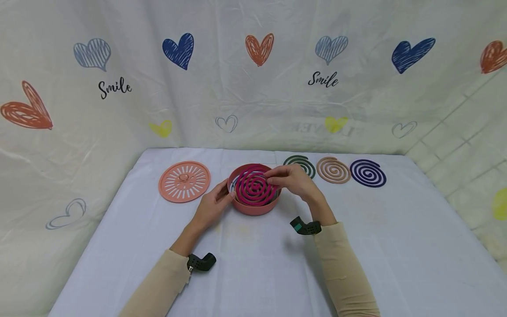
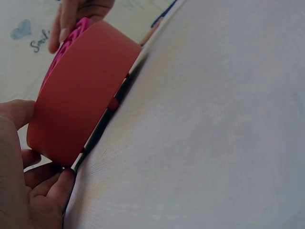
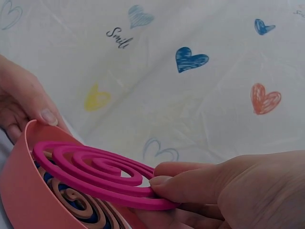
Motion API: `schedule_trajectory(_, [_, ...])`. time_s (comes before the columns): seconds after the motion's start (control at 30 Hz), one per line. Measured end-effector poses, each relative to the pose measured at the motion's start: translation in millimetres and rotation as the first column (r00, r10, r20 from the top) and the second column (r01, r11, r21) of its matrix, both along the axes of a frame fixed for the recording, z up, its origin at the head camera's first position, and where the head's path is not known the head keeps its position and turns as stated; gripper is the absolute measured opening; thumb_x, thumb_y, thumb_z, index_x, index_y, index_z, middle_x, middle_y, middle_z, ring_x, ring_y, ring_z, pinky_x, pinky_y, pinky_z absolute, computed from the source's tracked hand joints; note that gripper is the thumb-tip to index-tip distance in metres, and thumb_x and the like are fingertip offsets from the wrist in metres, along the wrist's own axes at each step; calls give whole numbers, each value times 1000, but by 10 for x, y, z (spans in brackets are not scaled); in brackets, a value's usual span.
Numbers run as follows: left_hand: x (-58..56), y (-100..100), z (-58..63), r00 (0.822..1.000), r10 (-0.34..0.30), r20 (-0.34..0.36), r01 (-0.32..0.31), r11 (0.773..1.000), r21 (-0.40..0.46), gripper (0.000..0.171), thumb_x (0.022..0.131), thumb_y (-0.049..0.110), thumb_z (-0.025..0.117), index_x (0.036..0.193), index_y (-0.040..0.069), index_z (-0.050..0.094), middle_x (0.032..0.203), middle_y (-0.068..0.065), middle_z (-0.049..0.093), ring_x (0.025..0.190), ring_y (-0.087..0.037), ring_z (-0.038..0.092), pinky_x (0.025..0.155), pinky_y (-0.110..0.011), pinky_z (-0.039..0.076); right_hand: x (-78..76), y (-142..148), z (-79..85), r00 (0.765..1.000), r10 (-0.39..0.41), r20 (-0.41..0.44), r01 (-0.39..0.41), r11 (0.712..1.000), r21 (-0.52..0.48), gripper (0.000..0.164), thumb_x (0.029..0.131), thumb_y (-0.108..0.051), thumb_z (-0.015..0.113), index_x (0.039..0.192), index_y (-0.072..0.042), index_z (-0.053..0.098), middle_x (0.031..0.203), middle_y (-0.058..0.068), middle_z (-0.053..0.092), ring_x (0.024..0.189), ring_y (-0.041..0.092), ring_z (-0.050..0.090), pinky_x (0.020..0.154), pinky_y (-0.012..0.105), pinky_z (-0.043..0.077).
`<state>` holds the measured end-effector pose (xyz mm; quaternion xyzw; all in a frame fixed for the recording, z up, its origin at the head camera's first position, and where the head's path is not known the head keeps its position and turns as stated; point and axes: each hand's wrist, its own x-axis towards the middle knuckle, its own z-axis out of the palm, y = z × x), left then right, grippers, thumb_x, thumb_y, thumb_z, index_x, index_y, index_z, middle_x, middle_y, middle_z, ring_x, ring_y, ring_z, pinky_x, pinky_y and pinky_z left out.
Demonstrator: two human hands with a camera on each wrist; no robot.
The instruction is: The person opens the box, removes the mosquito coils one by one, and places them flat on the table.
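Note:
A round coral-red box [image 1: 255, 211] rests on the white table, its small feet showing in the left wrist view. My left hand [image 1: 214, 204] grips it at the left side, thumb near the rim and fingers low around the wall [image 2: 86, 90]. Between thumb and fingers my right hand [image 1: 295, 180] pinches the outer turn of a pink mosquito coil [image 3: 90, 176]. That coil is tilted over the box opening, one side inside the rim. Beneath it in the box lie a tan coil [image 3: 71, 194] and a dark blue one, partly hidden.
Left of the box lies a coral slotted lid [image 1: 184, 182] with a small knob. Along the back right lie a green coil [image 1: 303, 164], partly behind my right hand, a tan coil [image 1: 333, 170] and a dark blue coil [image 1: 368, 173]. A heart-printed sheet hangs behind the table.

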<state>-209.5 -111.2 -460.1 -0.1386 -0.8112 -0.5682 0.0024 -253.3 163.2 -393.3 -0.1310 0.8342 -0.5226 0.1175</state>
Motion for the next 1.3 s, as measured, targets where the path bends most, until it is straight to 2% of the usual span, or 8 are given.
schedule_trajectory(0.2, [-172,-44,-312,999,18,-33,-18,1000,-8,62,97,44,64,151,18,46,148,-8,55,135,-21,56,109,-35,50,-2,29,7,1000,1,-14,-1,1000,-15,23,93,-14,71,113,-4,76,111,14,75,88,13,66,78,33,59])
schedule_trajectory(0.37, [-163,-43,-313,999,26,-47,-28,999,-35,62,98,43,63,151,18,46,148,-8,56,133,-21,57,109,-38,50,-5,61,29,999,-4,-33,2,999,-48,25,93,-12,71,114,-1,75,113,19,73,86,10,70,77,25,61])
schedule_trajectory(0.53, [-152,-46,-300,999,28,-43,-29,999,-42,62,98,43,63,152,18,45,149,-7,55,134,-21,57,109,-38,50,-6,112,60,999,-10,-36,7,997,-72,25,94,-12,70,116,0,73,114,20,72,86,11,72,80,24,62])
schedule_trajectory(0.87, [-146,-46,-302,999,35,-31,-36,998,-53,61,98,42,63,152,18,45,150,-6,53,136,-20,54,111,-37,48,6,311,105,997,-58,-56,51,991,-124,30,95,-14,68,121,1,71,108,12,73,84,11,73,82,24,62])
schedule_trajectory(1.1, [-160,-47,-322,999,33,-36,-34,998,-46,61,98,40,63,152,18,44,150,-7,54,136,-21,54,111,-37,48,5,447,123,992,-114,-47,109,989,-101,33,96,-19,69,124,-2,70,122,14,68,90,3,71,83,20,61])
schedule_trajectory(1.3, [-167,-49,-322,999,32,-31,-33,998,-48,63,98,43,63,152,18,44,151,-7,53,137,-21,54,112,-38,48,7,520,142,990,-134,-39,129,986,-105,36,97,-21,68,127,0,68,128,18,65,91,4,69,83,19,60])
